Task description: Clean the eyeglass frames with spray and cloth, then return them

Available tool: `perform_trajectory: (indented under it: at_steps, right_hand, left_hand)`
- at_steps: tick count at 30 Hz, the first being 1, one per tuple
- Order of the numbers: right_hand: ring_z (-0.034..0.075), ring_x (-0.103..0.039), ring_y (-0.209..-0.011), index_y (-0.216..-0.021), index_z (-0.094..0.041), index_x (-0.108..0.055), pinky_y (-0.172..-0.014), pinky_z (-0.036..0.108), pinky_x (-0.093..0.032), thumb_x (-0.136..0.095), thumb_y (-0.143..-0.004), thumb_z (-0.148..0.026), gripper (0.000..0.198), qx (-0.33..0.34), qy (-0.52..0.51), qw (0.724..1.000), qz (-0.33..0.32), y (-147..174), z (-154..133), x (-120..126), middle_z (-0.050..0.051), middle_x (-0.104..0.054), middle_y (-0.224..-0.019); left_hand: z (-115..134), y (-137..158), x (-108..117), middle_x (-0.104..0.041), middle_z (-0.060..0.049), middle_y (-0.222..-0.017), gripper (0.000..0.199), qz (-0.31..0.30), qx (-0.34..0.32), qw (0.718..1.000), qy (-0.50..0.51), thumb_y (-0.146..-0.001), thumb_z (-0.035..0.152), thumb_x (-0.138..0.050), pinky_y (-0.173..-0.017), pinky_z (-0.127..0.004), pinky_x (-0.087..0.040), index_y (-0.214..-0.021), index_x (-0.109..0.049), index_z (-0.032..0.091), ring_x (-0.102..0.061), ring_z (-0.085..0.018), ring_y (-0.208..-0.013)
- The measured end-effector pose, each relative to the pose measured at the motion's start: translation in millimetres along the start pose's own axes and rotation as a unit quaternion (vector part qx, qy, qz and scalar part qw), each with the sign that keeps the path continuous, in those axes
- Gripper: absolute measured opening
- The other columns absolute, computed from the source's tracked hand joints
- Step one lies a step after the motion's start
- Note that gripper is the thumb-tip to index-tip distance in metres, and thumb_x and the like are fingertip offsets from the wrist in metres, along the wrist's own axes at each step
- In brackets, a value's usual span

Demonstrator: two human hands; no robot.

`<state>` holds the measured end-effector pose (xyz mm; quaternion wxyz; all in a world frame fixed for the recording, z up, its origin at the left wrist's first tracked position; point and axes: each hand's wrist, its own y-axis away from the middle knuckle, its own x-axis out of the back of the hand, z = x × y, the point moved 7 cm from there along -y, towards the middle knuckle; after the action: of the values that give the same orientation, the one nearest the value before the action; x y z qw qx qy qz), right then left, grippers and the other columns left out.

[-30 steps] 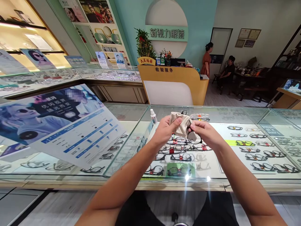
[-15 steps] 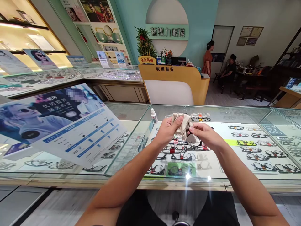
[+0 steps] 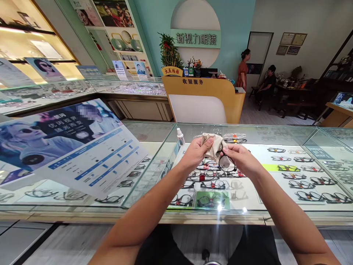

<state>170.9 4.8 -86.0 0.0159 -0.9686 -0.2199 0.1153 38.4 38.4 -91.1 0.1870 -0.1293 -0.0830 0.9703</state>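
We seem to be partway through wiping the glasses (image 3: pixel 227 163), held above the counter (image 3: pixel 237 218): one lens shows bare, the cloth (image 3: pixel 214 146) hides the rest, and we cannot tell what is finished. Our left hand (image 3: pixel 196 151) pinches the cloth, thumb on top; our right hand (image 3: pixel 240 157) grips the frame, fingers closed.

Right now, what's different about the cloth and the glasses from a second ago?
Only a little. The cloth is creased differently in the left hand, and the glasses have dipped slightly, so the hanging lens shows a bit more fully. Nothing was visibly picked up or let go: the left hand still grips the cloth, the right hand the glasses. The bottle stayed put.
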Motion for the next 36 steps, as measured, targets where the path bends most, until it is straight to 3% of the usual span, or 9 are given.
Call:
perform_trajectory:
  at_steps: [2, 4, 9, 12, 17, 21, 25, 30, 36]
  right_hand:
    - [0.012, -0.051, -0.065, -0.076, -0.019, -0.073, -0.067, 0.028, -0.039, -0.093, -0.072, -0.066, 0.051, 0.000, 0.000, 1.000, 0.004, -1.4, -1.8, 4.7, -0.002, -0.064, -0.072]
    - [0.012, -0.050, -0.066, -0.074, -0.020, -0.071, -0.069, 0.029, -0.039, -0.093, -0.071, -0.066, 0.051, 0.010, 0.009, 1.000, 0.013, -2.9, -1.1, 5.4, -0.002, -0.063, -0.070]
    - [0.017, -0.056, -0.080, -0.075, -0.021, -0.070, -0.084, 0.034, -0.045, -0.091, -0.071, -0.070, 0.053, 0.045, 0.043, 0.998, 0.015, -4.0, 7.9, -12.7, 0.000, -0.067, -0.079]
    - [0.018, -0.057, -0.084, -0.076, -0.022, -0.071, -0.087, 0.035, -0.046, -0.090, -0.074, -0.070, 0.052, 0.047, 0.045, 0.998, 0.007, -3.6, 8.9, -17.3, 0.001, -0.066, -0.084]
    - [0.020, -0.061, -0.096, -0.075, -0.024, -0.073, -0.096, 0.035, -0.047, -0.093, -0.070, -0.065, 0.046, 0.090, 0.015, 0.993, 0.079, -4.5, -9.7, 12.1, 0.002, -0.068, -0.096]
    - [0.022, -0.066, -0.115, -0.079, -0.024, -0.072, -0.102, 0.033, -0.050, -0.096, -0.068, -0.057, 0.041, 0.095, -0.033, 0.988, 0.116, -5.1, -20.7, 32.0, 0.006, -0.076, -0.118]
    - [0.021, -0.072, -0.103, -0.078, -0.025, -0.066, -0.100, 0.033, -0.052, -0.095, -0.070, -0.055, 0.042, 0.096, -0.050, 0.989, 0.100, -5.8, -26.2, 35.8, 0.003, -0.075, -0.096]
    - [0.020, -0.068, -0.085, -0.080, -0.025, -0.061, -0.089, 0.035, -0.050, -0.084, -0.080, -0.057, 0.039, 0.103, 0.030, 0.990, 0.096, -2.7, -33.4, 39.3, 0.001, -0.070, -0.080]
    - [0.020, -0.061, -0.080, -0.074, -0.024, -0.061, -0.085, 0.035, -0.044, -0.074, -0.088, -0.051, 0.033, 0.090, 0.137, 0.985, 0.049, 0.9, -38.1, 33.6, 0.000, -0.070, -0.068]
  left_hand:
    - [2.7, 0.9, -3.2, -0.066, 0.000, -0.070, 0.063, -0.025, 0.009, 1.000, 0.003, -0.065, 0.068, -0.097, -0.056, -0.024, -0.048, -0.087, -0.069, 0.016, -0.060, -0.013, -0.061]
    - [6.2, 1.7, -2.7, -0.067, 0.001, -0.073, 0.063, -0.001, -0.009, 1.000, 0.000, -0.059, 0.060, -0.102, -0.056, -0.022, -0.046, -0.089, -0.069, 0.016, -0.057, -0.011, -0.061]
    - [4.6, 4.3, 5.8, -0.059, 0.003, -0.063, 0.071, 0.133, -0.059, 0.989, -0.012, -0.061, 0.080, -0.092, -0.052, -0.021, -0.039, -0.076, -0.066, 0.016, -0.049, -0.008, -0.056]
    - [0.8, 1.0, 9.7, -0.056, 0.004, -0.058, 0.072, 0.145, -0.045, 0.988, 0.011, -0.067, 0.085, -0.085, -0.048, -0.021, -0.036, -0.073, -0.062, 0.017, -0.047, -0.007, -0.051]
    - [11.4, -7.5, 36.0, -0.068, 0.003, -0.070, 0.056, 0.208, -0.043, 0.974, 0.081, -0.073, 0.064, -0.092, -0.058, -0.021, -0.051, -0.093, -0.068, 0.019, -0.066, -0.012, -0.064]
    - [22.4, -11.4, 49.6, -0.054, 0.008, -0.063, 0.045, 0.205, -0.064, 0.973, 0.089, -0.070, 0.046, -0.093, -0.057, -0.020, -0.049, -0.092, -0.064, 0.020, -0.054, -0.008, -0.055]
    - [34.5, -4.1, 48.4, -0.038, 0.010, -0.057, 0.039, 0.193, -0.150, 0.968, -0.058, -0.074, 0.041, -0.086, -0.048, -0.022, -0.031, -0.072, -0.052, 0.022, -0.033, -0.007, -0.050]
    - [49.1, 14.7, 23.0, -0.069, -0.003, -0.077, 0.016, 0.151, -0.298, 0.898, -0.284, -0.086, 0.033, -0.071, -0.062, -0.027, -0.043, -0.079, -0.070, 0.019, -0.055, -0.013, -0.065]
    - [47.7, 23.9, 9.8, -0.076, -0.005, -0.091, 0.019, 0.127, -0.361, 0.860, -0.338, -0.089, 0.036, -0.077, -0.061, -0.026, -0.046, -0.096, -0.070, 0.020, -0.058, -0.012, -0.063]
